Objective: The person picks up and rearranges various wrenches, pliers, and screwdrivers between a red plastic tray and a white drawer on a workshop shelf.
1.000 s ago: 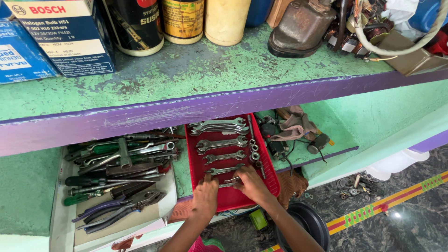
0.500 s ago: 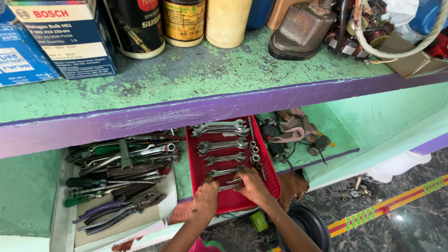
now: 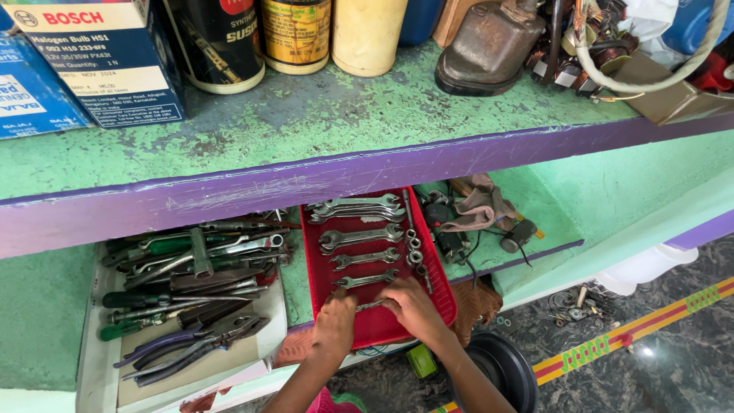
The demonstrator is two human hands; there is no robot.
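A red tray (image 3: 438,283) lies on the lower green shelf with several open-ended spanners (image 3: 361,237) laid in rows and small sockets (image 3: 414,252) along its right side. My left hand (image 3: 335,323) and my right hand (image 3: 410,304) rest at the tray's near end. Both grip a small spanner (image 3: 370,305) between them, one hand on each end. Just beyond it lies another small spanner (image 3: 365,281).
A white tray (image 3: 90,336) at the left holds pliers, screwdrivers and other tools. Rags and cables (image 3: 478,214) lie to the right of the red tray. The upper shelf (image 3: 321,138) carries boxes, cans and a rusty metal part. A black round tub (image 3: 501,371) stands below.
Both hands stay on the small spanner at the tray's near end; they have shifted only slightly. The view has drifted a little.
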